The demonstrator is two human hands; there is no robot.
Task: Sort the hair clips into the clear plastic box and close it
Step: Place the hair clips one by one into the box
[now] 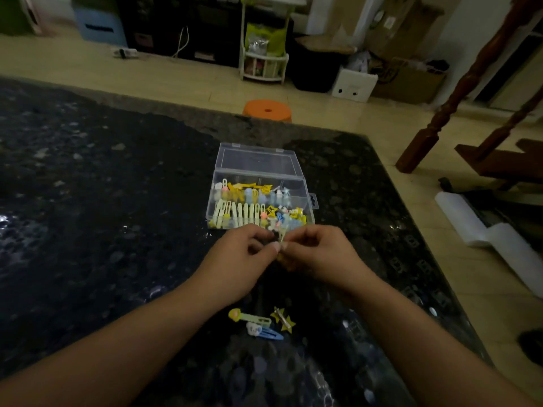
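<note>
Dim room, tiled floor; work is done on a dark speckled stone tabletop [88, 201]. At 12 o'clock of centre the clear plastic box [260, 198] is set on the tabletop, lid [258, 160] swung fully back and lying open toward 12. Box interior is packed with hair clips [249, 207]: pale yellow snap clips lined up in the near row, yellow, blue and white ones behind.

Just at the box's 6 o'clock edge, both hands are brought together. A small pale hair clip [281, 235] is pinched between the left hand [244, 254] and the right hand [317, 251], fingers of both curled around it; detail of the clip is blurred.

At 6 o'clock of the hands, between the forearms, three loose clips are left on the tabletop: a green clip with a yellow-pink charm [249, 317], a blue snap clip with a white charm [266, 332], a yellow star clip [283, 318] lying underside up. All three are bunched close, well apart from the box.

Beyond the tabletop at 12 o'clock, an orange stool [267, 110] is seen on the floor. Wooden furniture legs [458, 92] are seen at 2 o'clock.
</note>
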